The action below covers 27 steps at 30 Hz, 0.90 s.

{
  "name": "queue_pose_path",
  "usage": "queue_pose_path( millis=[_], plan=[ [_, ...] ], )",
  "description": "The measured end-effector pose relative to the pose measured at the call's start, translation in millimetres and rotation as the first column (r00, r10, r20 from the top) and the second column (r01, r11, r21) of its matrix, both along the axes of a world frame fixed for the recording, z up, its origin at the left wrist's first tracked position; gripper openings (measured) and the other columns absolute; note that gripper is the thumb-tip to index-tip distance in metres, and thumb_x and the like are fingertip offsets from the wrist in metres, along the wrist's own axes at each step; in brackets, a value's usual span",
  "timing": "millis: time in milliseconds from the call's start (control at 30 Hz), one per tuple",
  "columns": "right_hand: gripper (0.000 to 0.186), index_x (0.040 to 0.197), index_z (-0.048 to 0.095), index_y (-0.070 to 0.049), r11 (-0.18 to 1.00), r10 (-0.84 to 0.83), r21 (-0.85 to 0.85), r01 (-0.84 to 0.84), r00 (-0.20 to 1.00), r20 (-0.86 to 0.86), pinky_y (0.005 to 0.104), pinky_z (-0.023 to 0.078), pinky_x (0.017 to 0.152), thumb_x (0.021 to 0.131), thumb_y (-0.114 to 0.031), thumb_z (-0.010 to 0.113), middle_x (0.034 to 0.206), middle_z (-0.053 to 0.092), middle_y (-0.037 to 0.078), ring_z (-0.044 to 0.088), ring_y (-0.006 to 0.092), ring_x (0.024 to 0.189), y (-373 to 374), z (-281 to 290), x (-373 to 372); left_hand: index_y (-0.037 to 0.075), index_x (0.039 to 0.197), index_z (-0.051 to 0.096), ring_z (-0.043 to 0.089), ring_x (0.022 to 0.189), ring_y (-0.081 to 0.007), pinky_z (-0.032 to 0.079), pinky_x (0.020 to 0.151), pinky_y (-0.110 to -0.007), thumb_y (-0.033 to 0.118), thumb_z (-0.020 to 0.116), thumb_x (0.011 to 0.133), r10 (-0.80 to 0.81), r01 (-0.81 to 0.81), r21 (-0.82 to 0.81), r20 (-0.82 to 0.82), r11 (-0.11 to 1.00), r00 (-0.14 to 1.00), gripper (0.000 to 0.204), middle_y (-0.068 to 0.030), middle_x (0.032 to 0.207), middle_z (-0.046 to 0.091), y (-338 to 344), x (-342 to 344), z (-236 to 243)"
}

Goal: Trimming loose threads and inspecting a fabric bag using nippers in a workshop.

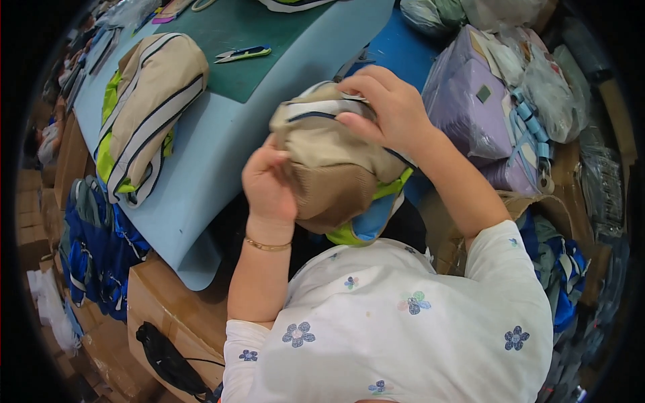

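I hold a beige backpack (332, 171) with brown mesh, dark piping and lime and blue trim up in front of my chest. My left hand (269, 185) grips its lower left side, fingers curled into the fabric. My right hand (386, 107) pinches the top edge near the white striped panel and zipper. Both hands are shut on the bag, which hangs over the edge of the light blue table (222, 141).
A stack of matching beige backpacks (148, 114) lies on the table's left. Thread snips (243, 54) rest on a green cutting mat (248, 33). Lilac bags in plastic (470, 107) pile at the right, blue bags (94, 248) at lower left, cardboard boxes (168, 316) below.
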State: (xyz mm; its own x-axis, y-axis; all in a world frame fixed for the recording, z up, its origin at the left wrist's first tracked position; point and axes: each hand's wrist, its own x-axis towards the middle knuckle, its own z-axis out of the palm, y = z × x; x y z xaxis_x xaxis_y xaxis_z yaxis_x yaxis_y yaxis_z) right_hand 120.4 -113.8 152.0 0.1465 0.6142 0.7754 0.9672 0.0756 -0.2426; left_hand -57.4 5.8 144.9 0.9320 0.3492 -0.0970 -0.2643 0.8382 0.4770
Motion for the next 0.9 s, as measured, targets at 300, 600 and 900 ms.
queue_pose_path(
  millis=[300,600,900],
  plan=[
    [0.019,0.105,0.056,0.000,0.981,-0.175,-0.191,0.033,-0.272,-0.946,0.0219,0.047,0.063,0.097,-0.014,0.046,0.088,0.060,0.005,0.056,0.0097,0.071,-118.5,-122.1,-95.3,-0.001,0.121,0.043,0.055,0.106,-0.0202,0.043,0.096,-0.034,0.002,0.047,0.086,0.307,-0.275,0.324,-0.050,0.905,0.950,0.036,-0.0143,0.115,0.057,21.3,-9.6,-17.0],
    [0.041,0.130,0.048,-0.004,0.765,0.549,0.626,0.147,-0.656,-0.517,0.0416,0.039,0.104,0.095,-0.025,0.043,0.132,0.051,0.014,0.049,0.0282,0.122,-88.8,-103.1,-37.1,0.004,0.099,0.052,0.057,0.089,-0.0104,0.046,0.080,-0.024,0.015,0.048,0.097,0.545,-0.380,0.620,-0.094,0.687,0.833,0.012,-0.0048,0.096,0.061,18.9,-10.3,-11.2],
    [0.048,0.137,0.039,-0.007,0.793,0.521,0.594,-0.134,-0.354,-0.776,0.0387,0.035,0.107,0.098,-0.034,0.039,0.137,0.045,0.012,0.046,0.0263,0.125,-43.7,-119.8,-26.5,0.007,0.093,0.051,0.053,0.087,-0.0088,0.042,0.082,-0.024,0.037,0.028,0.102,0.506,-0.288,0.698,-0.122,0.655,0.854,0.039,-0.0026,0.093,0.058,-23.4,-19.7,-23.8]
  ],
)
